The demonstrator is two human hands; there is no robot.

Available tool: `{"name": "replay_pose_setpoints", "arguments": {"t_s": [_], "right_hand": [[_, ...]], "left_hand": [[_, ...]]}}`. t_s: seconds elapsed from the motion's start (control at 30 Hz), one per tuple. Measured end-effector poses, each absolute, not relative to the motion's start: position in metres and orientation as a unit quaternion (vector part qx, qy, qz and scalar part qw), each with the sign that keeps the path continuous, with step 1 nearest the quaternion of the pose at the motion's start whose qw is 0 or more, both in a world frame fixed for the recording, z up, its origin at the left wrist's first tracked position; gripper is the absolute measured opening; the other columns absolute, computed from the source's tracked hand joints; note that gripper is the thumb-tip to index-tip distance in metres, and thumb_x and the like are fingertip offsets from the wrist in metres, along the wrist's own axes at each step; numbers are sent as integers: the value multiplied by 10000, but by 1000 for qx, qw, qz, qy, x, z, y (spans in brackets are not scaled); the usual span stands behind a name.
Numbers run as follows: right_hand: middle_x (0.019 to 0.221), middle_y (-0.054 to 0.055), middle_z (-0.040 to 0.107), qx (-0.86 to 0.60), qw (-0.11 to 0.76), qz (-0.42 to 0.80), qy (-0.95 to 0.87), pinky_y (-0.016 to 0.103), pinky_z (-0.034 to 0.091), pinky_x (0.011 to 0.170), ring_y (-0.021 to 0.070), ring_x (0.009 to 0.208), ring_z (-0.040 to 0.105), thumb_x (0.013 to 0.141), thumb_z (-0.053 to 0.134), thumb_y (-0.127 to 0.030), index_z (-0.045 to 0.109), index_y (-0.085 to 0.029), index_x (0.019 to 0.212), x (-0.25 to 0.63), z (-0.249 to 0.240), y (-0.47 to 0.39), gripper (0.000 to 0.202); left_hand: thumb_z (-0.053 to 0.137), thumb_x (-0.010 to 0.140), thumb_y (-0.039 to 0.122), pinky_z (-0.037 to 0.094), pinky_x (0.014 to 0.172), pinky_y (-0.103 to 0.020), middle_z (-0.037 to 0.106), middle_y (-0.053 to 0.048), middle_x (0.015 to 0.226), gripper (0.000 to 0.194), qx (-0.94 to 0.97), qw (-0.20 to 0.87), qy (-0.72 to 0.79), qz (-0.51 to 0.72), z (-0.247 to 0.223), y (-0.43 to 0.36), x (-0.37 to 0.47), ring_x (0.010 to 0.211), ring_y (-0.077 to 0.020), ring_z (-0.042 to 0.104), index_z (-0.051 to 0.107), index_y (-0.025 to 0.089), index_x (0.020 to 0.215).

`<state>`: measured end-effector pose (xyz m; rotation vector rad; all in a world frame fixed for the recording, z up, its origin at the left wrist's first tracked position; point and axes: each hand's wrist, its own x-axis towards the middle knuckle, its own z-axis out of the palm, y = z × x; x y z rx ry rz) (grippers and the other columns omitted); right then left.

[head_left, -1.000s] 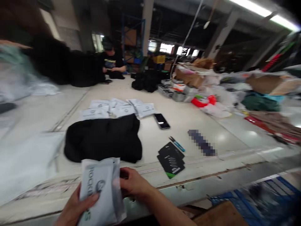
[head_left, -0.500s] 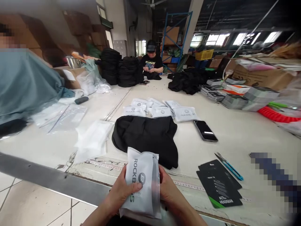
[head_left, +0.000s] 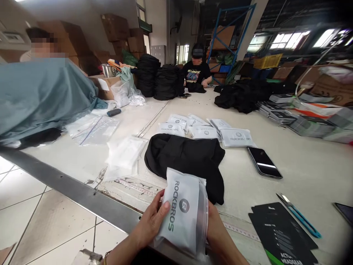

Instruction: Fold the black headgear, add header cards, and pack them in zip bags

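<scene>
A white plastic pouch (head_left: 187,224) printed ROCKBROS is held upright over the table's near edge. My left hand (head_left: 153,217) grips its left side, thumb along the front edge. My right hand (head_left: 213,221) holds the right side, its fingers hidden behind the pouch. Just beyond lies folded black fabric (head_left: 184,152), partly covered by the pouch. Several filled ROCKBROS pouches (head_left: 205,132) lie behind the fabric. To the left are flat white pouches (head_left: 125,156). Dark printed cards (head_left: 281,232) rest at the right, with blue-handled thread snips (head_left: 302,219) partly on them.
A phone (head_left: 264,162) lies right of the fabric; another dark device (head_left: 344,211) shows at the right edge. Clear plastic bags (head_left: 95,129) lie left. Black fabric stacks (head_left: 168,81), a black fabric heap (head_left: 245,95) and card stacks (head_left: 278,110) stand farther back. Two people sit around the table.
The view has swung left, so things appear farther right. My left thumb has shifted from the pouch's front logo to its left edge. Both hands still hold the pouch.
</scene>
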<state>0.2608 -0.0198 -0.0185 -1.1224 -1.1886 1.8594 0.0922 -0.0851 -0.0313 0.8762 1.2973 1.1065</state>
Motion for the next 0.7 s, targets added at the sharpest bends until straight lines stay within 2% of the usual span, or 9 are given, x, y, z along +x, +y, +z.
{"name": "replay_pose_setpoints", "arguments": {"t_s": [0.07,0.17,0.27,0.37,0.47,0.53,0.6,0.7], "right_hand": [[932,95,700,-426,332,710,-452,391,514,746,289,849,644,601,755,-332,623,-168,995,263,-14,-13,447],[1023,93,683,-443,318,704,-455,377,521,768,277,892,642,615,746,-334,600,-178,1050,265,-5,-6,485],[1048,87,674,-431,294,714,-467,366,517,798,265,942,632,642,721,-343,587,-168,1075,271,1,-3,486],[1018,73,679,-389,247,744,-483,369,506,822,249,933,634,661,713,-336,575,-167,1086,285,-1,0,478],[957,77,690,-413,206,731,-502,363,515,771,244,859,649,675,706,-349,584,-172,1063,302,-9,3,444],[933,92,694,-456,214,710,-492,368,519,751,265,853,652,659,704,-388,593,-172,1050,311,-16,6,460],[927,110,696,-489,227,700,-468,384,524,743,292,870,653,624,703,-431,595,-170,1055,316,-25,8,515],[939,126,700,-513,233,690,-454,401,524,755,318,917,645,589,693,-460,611,-173,1034,316,-36,9,536]], "left_hand": [[489,838,519,475,710,-300,663,-83,1039,493,381,558,579,456,-31,-85,92,868,-242,615,515,185,1201],[536,802,529,468,658,-279,695,-58,880,406,384,521,622,441,-29,-84,90,804,-241,622,620,180,993],[551,777,546,439,531,-251,682,-33,715,377,357,501,664,425,-22,-83,81,649,-208,613,625,182,842],[546,769,559,392,456,-223,646,-12,619,392,366,457,698,413,-10,-77,56,541,-167,573,619,174,771],[491,795,559,364,414,-207,599,11,559,410,374,290,785,400,-1,-60,9,468,-132,521,622,171,805],[399,839,546,376,416,-214,600,2,581,446,352,164,838,382,3,-46,-31,467,-133,521,613,159,899],[341,862,536,426,476,-241,643,-44,692,495,340,107,863,358,2,-31,-72,549,-165,575,580,136,1029],[485,793,539,482,668,-369,666,-157,914,615,353,69,887,289,-7,-12,-114,791,-286,627,485,87,1211]]}}
